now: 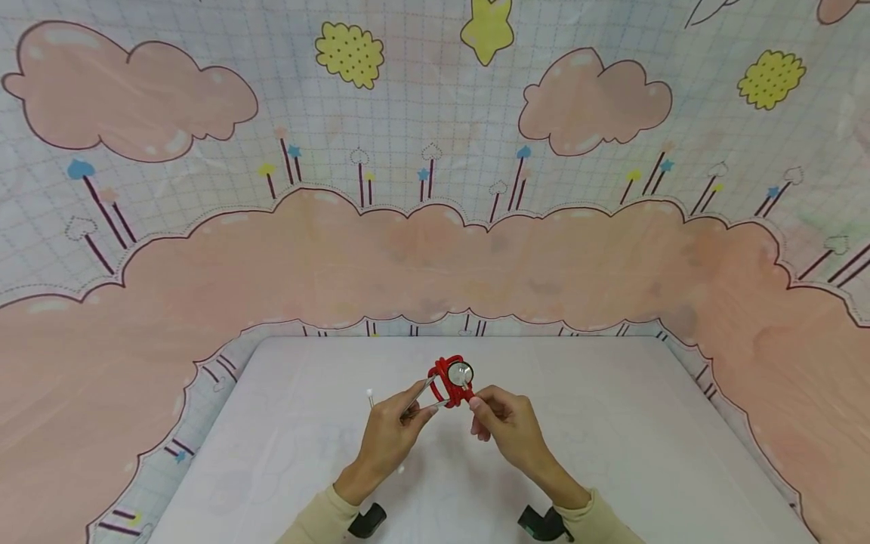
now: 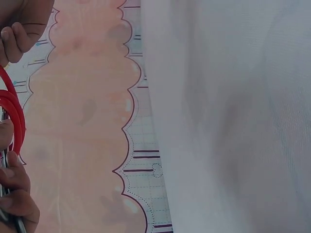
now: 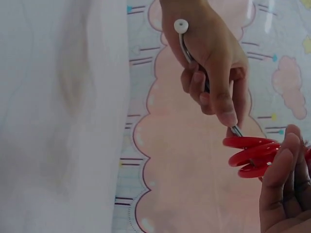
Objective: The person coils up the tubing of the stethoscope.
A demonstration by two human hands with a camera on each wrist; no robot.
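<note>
A stethoscope is held up over the white table, its red tubing (image 1: pixel 438 389) wound in several loops. The round metal chest piece (image 1: pixel 460 373) faces up at the right side of the coil. My left hand (image 1: pixel 393 429) grips the metal ear tubes, which enter the loops from the left. One white eartip (image 3: pixel 181 26) sticks out behind that hand. From the right, the thumb and fingers of my right hand (image 1: pixel 510 425) pinch the red tubing just below the chest piece. In the left wrist view, the left fingers (image 2: pixel 19 201) curl round the ear tubes beside the red loops.
The white tabletop (image 1: pixel 612 438) stretches under both hands, with its far edge a little beyond the stethoscope. Behind and around it hangs a printed cloth (image 1: pixel 435 264) with pink clouds. Black wrist cameras (image 1: pixel 368 521) sit at both sleeve cuffs.
</note>
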